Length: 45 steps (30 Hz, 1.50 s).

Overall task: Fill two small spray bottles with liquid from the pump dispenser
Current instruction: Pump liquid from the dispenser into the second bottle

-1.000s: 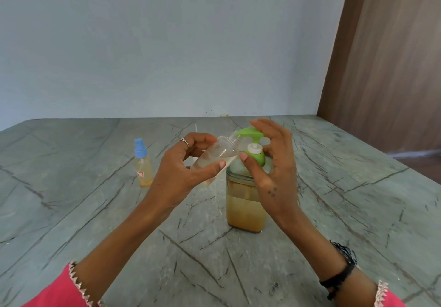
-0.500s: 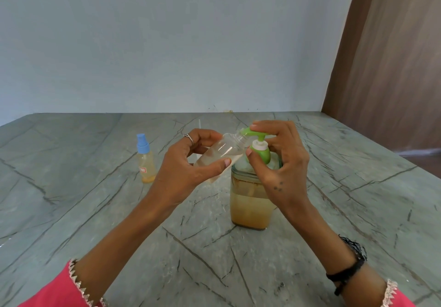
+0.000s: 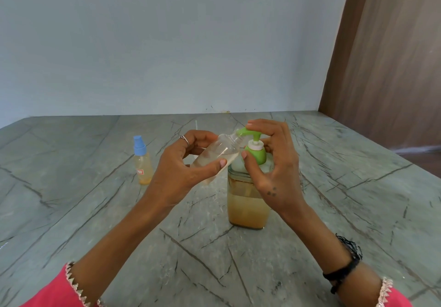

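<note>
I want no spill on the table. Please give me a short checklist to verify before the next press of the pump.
1. Left hand grips the open bottle firmly: ok.
2. Bottle mouth sits at the green nozzle: ok, though the exact alignment cannot be told.
3. Right hand fingers rest on the pump head: ok.
4. Dispenser jar stands upright on the table: ok.
5. Jar holds liquid: ok.
6. Capped spray bottle stands apart from the hands: ok.
</note>
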Tool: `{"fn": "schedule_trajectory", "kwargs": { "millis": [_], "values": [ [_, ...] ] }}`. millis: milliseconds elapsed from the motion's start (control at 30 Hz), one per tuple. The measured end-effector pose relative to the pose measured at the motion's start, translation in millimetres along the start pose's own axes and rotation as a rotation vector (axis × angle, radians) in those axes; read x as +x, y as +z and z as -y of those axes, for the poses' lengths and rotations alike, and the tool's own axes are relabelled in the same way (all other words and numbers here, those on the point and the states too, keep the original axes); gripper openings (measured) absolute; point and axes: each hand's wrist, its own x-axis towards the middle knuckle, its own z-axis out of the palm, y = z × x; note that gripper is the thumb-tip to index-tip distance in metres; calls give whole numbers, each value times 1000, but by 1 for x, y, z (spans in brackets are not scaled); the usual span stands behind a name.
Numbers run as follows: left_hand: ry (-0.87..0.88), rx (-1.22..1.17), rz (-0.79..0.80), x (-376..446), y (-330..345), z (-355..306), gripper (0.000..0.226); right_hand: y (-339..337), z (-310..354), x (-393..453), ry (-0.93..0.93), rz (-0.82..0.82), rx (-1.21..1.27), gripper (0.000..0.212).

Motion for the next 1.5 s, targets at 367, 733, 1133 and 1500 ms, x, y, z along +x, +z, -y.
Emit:
{"fn": "schedule_trajectory", "kwargs": {
  "millis": [367, 733, 1133, 1500],
  "values": [
    [-23, -65, -11, 0, 3, 6, 39, 1, 5, 9, 4, -66, -16, 27],
    [-4, -55, -2, 0, 3, 4, 39, 0, 1, 3, 0, -10, 19, 40],
    [15, -41, 2, 0, 3, 4, 37, 1, 5, 8, 6, -74, 33, 37],
    [3, -44, 10, 0, 1, 6, 38, 1, 3, 8, -7, -27, -50, 24]
  ]
}}
